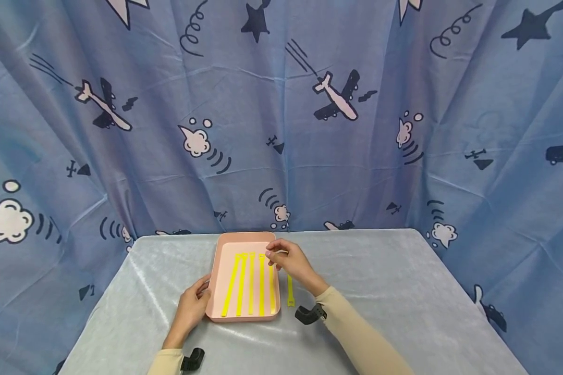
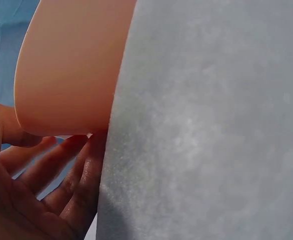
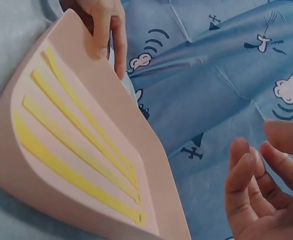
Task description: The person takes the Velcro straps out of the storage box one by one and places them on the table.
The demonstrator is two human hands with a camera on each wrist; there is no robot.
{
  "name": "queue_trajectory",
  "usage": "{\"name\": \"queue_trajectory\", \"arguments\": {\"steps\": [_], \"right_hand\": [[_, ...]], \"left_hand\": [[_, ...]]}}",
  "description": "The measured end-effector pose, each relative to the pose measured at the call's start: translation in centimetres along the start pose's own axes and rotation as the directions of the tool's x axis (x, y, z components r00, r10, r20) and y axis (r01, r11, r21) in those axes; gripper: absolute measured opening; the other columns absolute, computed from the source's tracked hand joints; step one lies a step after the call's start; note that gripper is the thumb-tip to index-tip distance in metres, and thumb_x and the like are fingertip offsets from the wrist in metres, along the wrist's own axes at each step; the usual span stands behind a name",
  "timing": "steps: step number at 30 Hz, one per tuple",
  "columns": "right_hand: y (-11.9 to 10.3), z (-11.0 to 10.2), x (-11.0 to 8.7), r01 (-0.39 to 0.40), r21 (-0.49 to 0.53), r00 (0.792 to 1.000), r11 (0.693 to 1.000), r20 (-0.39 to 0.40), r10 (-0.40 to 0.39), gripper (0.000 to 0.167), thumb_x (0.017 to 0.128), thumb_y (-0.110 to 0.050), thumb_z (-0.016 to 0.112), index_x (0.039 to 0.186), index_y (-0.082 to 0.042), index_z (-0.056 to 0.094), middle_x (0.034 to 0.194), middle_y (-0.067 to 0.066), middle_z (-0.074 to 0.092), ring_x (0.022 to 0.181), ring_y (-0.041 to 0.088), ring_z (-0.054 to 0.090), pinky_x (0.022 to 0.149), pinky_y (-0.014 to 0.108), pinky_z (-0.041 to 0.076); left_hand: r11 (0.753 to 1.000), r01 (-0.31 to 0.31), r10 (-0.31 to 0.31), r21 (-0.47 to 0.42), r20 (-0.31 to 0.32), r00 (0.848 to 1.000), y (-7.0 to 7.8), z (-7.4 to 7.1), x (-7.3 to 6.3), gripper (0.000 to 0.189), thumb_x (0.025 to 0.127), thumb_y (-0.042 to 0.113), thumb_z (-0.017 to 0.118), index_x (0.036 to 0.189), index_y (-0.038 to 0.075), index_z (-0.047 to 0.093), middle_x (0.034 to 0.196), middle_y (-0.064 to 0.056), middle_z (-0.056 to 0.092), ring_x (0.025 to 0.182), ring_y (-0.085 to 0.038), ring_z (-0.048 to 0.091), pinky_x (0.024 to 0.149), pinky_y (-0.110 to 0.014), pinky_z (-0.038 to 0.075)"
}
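Observation:
A shallow pink tray [image 1: 224, 263] stands on the table, holding several yellow strap-like cable ties [image 1: 261, 286] laid lengthwise side by side. One more yellow cable tie [image 1: 290, 298] lies on the table just right of the tray. My left hand [image 1: 191, 307] grips the tray's left side; in the left wrist view its fingers touch the outer wall [image 2: 71, 70], thumb at the rim. Above the tray's right edge hovers my right hand [image 1: 293, 263], fingers loosely bent. In the right wrist view nothing shows between the right hand's [image 3: 266, 190] thumb and fingers. It partly covers the rightmost tie.
A pale grey cloth covers the table [image 1: 370, 281], which reaches beyond both sides of the tray. Behind it hangs a blue curtain [image 1: 262, 114] printed with planes, stars and clouds. Each wrist carries a black strapped device [image 1: 310, 314].

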State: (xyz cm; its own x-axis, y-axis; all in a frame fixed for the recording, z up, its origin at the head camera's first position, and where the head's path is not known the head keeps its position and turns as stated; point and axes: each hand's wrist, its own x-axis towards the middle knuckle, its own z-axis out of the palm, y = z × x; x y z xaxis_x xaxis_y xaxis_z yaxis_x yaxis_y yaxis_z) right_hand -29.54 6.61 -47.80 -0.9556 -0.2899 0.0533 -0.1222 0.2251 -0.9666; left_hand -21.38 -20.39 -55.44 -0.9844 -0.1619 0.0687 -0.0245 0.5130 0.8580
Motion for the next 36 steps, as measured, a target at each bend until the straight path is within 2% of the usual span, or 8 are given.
{"name": "queue_trajectory", "arguments": {"steps": [7, 13, 17, 22, 26, 30, 34, 36], "right_hand": [[-0.7, 0.8, 0.2, 0.016, 0.001, 0.999, 1.000, 0.045, -0.016, 0.026, 0.094, -0.016, 0.066, 0.115, -0.001, 0.062, 0.097, 0.010, 0.066, 0.092, 0.045, 0.065, 0.065, 0.032, 0.054], [-2.3, 1.8, 0.8, 0.062, -0.053, 0.994, 0.997, 0.088, -0.057, 0.018, 0.094, -0.012, 0.066, 0.111, -0.007, 0.064, 0.098, 0.011, 0.065, 0.080, 0.026, 0.068, 0.061, 0.028, 0.051], [-2.7, 2.7, 1.1, 0.070, -0.080, 0.991, 0.994, 0.116, -0.060, 0.017, 0.093, -0.005, 0.064, 0.111, -0.006, 0.064, 0.104, 0.014, 0.066, 0.078, 0.017, 0.068, 0.063, 0.035, 0.055], [-2.7, 3.8, 1.3, 0.077, -0.092, 0.985, 0.993, 0.159, -0.062, 0.020, 0.092, 0.002, 0.062, 0.113, -0.001, 0.063, 0.112, 0.019, 0.064, 0.089, 0.030, 0.070, 0.071, 0.050, 0.059], [-2.6, 4.6, 1.3, 0.094, -0.086, 0.980, 0.992, 0.182, -0.077, 0.019, 0.093, -0.002, 0.064, 0.112, -0.003, 0.063, 0.112, 0.016, 0.064, 0.093, 0.030, 0.070, 0.076, 0.052, 0.058], [-2.5, 5.3, 1.5, 0.130, -0.150, 0.976, 0.980, 0.193, -0.100, 0.018, 0.092, -0.010, 0.068, 0.110, -0.007, 0.065, 0.109, 0.009, 0.067, 0.094, 0.024, 0.069, 0.078, 0.041, 0.059], [-2.4, 6.0, 1.9, 0.185, -0.268, 0.970, 0.945, 0.205, -0.132, 0.020, 0.091, -0.017, 0.070, 0.109, -0.009, 0.067, 0.105, 0.000, 0.068, 0.097, 0.015, 0.065, 0.081, 0.027, 0.054], [-2.3, 6.3, 2.1, 0.211, -0.307, 0.964, 0.928, 0.223, -0.146, 0.020, 0.091, -0.017, 0.071, 0.109, -0.010, 0.067, 0.104, -0.001, 0.069, 0.097, 0.013, 0.064, 0.082, 0.025, 0.052]], "left_hand": [[1.000, -0.004, 0.004, -0.014, -0.015, 1.000, 0.1, -0.1, 0.2, 0.041, 0.098, 0.006, 0.054, 0.138, 0.002, 0.055, 0.127, -0.024, 0.065, 0.114, -0.032, 0.065, 0.088, -0.033, 0.056], [1.000, 0.022, -0.023, -0.020, -0.033, 0.999, 0.2, -0.3, 0.3, 0.041, 0.097, 0.007, 0.054, 0.139, 0.004, 0.055, 0.128, -0.022, 0.065, 0.114, -0.031, 0.065, 0.080, -0.020, 0.053], [0.999, 0.031, -0.031, -0.020, -0.019, 0.999, 0.3, -0.4, 0.1, 0.042, 0.098, 0.008, 0.054, 0.139, 0.004, 0.055, 0.129, -0.021, 0.064, 0.115, -0.031, 0.065, 0.082, -0.024, 0.055], [1.000, 0.019, -0.019, -0.023, -0.005, 1.000, 0.3, -0.1, 0.0, 0.042, 0.098, 0.007, 0.054, 0.139, 0.004, 0.055, 0.128, -0.021, 0.065, 0.115, -0.032, 0.065, 0.088, -0.033, 0.056], [1.000, 0.005, -0.005, -0.026, -0.012, 1.000, 0.1, 0.1, 0.0, 0.041, 0.097, 0.006, 0.055, 0.138, 0.004, 0.056, 0.126, -0.022, 0.066, 0.112, -0.032, 0.066, 0.088, -0.036, 0.056], [1.000, 0.011, -0.011, -0.027, -0.013, 1.000, 0.0, 0.2, 0.1, 0.042, 0.097, 0.007, 0.055, 0.138, 0.005, 0.056, 0.127, -0.021, 0.066, 0.113, -0.031, 0.066, 0.089, -0.037, 0.056], [0.999, 0.021, -0.022, -0.026, -0.014, 1.000, -0.1, 0.2, 0.2, 0.042, 0.097, 0.008, 0.055, 0.139, 0.006, 0.056, 0.128, -0.020, 0.066, 0.114, -0.031, 0.066, 0.090, -0.038, 0.056], [0.999, 0.016, -0.016, -0.029, -0.016, 1.000, -0.2, 0.2, 0.3, 0.041, 0.097, 0.007, 0.055, 0.138, 0.005, 0.056, 0.127, -0.021, 0.066, 0.114, -0.032, 0.066, 0.089, -0.038, 0.056]]}}
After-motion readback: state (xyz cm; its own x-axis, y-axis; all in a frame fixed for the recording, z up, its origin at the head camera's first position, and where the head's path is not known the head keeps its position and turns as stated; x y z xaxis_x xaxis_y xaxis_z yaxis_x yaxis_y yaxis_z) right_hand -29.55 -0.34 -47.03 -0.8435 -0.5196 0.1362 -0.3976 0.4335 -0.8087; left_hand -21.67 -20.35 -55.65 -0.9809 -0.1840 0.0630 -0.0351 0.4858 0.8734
